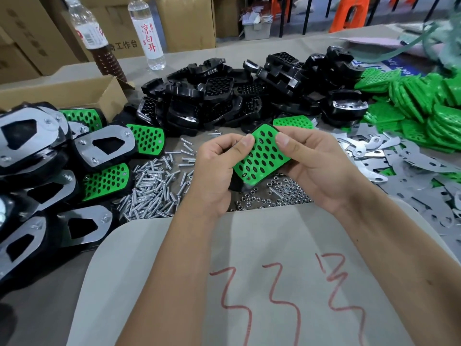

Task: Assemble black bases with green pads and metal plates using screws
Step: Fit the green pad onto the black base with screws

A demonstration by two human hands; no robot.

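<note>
Item: green pad (260,156) seated on black base (235,184), held above counter (274,245) over screws (154,186) & nuts (282,191), both my hands, left hand (219,171) & right hand (316,166), clamped on it w/ thumbs on top; I judge: press edges flush, line up holes before screwing.

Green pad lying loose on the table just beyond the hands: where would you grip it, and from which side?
Pinch the green pad by its near long edge, coming from above on the person's side. It lies flat and thin; its far edge sits against the black bases, and both hands already hold another part.
</note>
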